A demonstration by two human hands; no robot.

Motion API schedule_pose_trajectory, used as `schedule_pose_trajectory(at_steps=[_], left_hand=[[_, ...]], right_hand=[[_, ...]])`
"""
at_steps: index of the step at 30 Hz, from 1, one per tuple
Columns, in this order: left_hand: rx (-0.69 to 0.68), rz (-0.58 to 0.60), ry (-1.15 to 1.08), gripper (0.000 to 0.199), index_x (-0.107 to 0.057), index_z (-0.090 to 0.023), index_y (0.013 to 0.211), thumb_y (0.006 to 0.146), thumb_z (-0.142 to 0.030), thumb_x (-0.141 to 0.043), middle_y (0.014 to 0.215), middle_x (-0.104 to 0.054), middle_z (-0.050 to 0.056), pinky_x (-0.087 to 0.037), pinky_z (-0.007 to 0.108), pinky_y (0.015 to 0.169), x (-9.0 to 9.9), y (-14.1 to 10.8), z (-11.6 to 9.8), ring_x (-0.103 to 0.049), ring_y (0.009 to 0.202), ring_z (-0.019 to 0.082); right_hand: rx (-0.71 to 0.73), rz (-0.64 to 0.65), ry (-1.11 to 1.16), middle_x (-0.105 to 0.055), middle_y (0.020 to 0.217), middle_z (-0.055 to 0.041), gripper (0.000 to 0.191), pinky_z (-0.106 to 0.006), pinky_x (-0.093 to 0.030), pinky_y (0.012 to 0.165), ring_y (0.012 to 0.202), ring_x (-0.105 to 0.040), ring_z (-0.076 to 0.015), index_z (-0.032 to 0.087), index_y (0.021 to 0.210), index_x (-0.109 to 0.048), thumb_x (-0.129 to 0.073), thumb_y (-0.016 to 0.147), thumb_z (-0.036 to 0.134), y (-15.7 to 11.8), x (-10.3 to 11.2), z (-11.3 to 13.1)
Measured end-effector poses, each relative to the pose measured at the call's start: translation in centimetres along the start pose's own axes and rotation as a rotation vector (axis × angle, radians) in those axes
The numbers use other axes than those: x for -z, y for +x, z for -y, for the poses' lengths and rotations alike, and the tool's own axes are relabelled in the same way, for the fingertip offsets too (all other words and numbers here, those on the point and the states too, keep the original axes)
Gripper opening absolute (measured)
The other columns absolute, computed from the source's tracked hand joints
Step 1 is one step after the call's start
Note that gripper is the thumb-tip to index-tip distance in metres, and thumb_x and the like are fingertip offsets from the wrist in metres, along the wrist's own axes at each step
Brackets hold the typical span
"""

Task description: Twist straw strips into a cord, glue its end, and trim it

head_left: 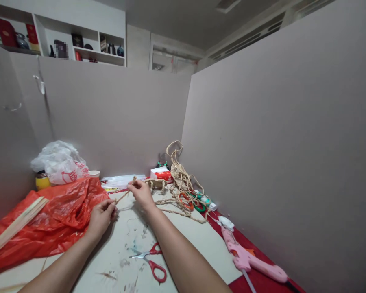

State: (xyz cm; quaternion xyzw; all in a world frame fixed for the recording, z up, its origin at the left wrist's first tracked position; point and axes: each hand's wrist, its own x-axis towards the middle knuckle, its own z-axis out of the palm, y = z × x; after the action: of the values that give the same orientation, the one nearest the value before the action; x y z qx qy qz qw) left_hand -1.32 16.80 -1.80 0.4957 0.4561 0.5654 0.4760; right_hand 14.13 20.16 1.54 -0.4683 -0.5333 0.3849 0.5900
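A length of straw-coloured twisted rope stretches between my two hands above the pale board. My left hand pinches its lower end, fingers closed. Higher and to the right, my right hand grips the other part, with a short tip standing up past the fingertips. Just behind the right hand lies a brown piece with rope loops around it, partly hidden by that hand. A tangled heap of the same kind of rope sits to the right. Red-handled scissors lie spread beside my right forearm.
A pink glue gun rests at the right edge on red cloth. Wooden strips lie on a red plastic bag at left. Behind are a white bag, a yellow jar and clear sticks. Grey partitions enclose the table.
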Motion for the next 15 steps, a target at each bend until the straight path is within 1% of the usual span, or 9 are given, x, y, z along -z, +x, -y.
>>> schedule_pose_trajectory(at_steps=[2, 4, 7, 11, 15], left_hand=[[-0.006, -0.005, 0.001, 0.038, -0.059, -0.014, 0.067, 0.054, -0.048, -0.072, 0.05, -0.054, -0.003, -0.037, 0.02, 0.041, 0.0, 0.0, 0.1, -0.044, 0.04, 0.008], [-0.016, -0.007, 0.001, 0.036, -0.058, -0.014, 0.064, 0.054, -0.046, -0.071, 0.048, -0.052, -0.004, -0.035, 0.019, 0.04, -0.1, 0.1, 0.1, -0.043, 0.039, 0.007], [-0.022, -0.012, 0.008, 0.032, -0.059, -0.015, 0.063, 0.055, -0.043, -0.07, 0.047, -0.052, -0.004, -0.034, 0.019, 0.04, -0.2, 0.2, 0.1, -0.042, 0.038, 0.007], [-0.027, -0.044, 0.013, 0.03, -0.06, -0.015, 0.065, 0.056, -0.041, -0.07, 0.049, -0.053, -0.003, -0.035, 0.019, 0.04, 0.1, 0.4, 0.2, -0.045, 0.04, 0.008], [-0.033, -0.069, 0.004, 0.028, -0.059, -0.015, 0.065, 0.058, -0.04, -0.069, 0.049, -0.052, -0.004, -0.036, 0.018, 0.041, 0.8, 0.9, 0.5, -0.045, 0.04, 0.007]], right_hand=[[-0.069, 0.042, 0.075, -0.046, 0.053, 0.0064, 0.026, -0.02, -0.027, 0.041, 0.046, -0.035, -0.0072, 0.016, 0.07, -0.059, -0.066, 0.066, 0.041, -0.2, 1.4, -0.4], [-0.126, 0.102, 0.138, -0.043, 0.051, 0.0071, 0.031, -0.02, -0.021, 0.039, 0.043, -0.03, -0.0057, 0.016, 0.068, -0.06, -0.07, 0.06, 0.044, -0.3, 2.8, -0.7], [-0.174, 0.187, 0.204, -0.045, 0.052, 0.0076, 0.033, -0.019, -0.017, 0.038, 0.041, -0.027, -0.0039, 0.016, 0.073, -0.064, -0.076, 0.053, 0.039, -0.3, 4.3, -0.8], [-0.196, 0.259, 0.225, -0.055, 0.059, 0.005, 0.031, -0.018, -0.02, 0.039, 0.042, -0.03, -0.003, 0.017, 0.076, -0.067, -0.076, 0.05, 0.031, 0.0, 5.3, -0.9], [-0.182, 0.289, 0.135, -0.065, 0.068, 0.0005, 0.024, -0.018, -0.029, 0.041, 0.046, -0.044, -0.0058, 0.017, 0.075, -0.069, -0.073, 0.055, 0.028, -0.4, 5.5, -1.4]])
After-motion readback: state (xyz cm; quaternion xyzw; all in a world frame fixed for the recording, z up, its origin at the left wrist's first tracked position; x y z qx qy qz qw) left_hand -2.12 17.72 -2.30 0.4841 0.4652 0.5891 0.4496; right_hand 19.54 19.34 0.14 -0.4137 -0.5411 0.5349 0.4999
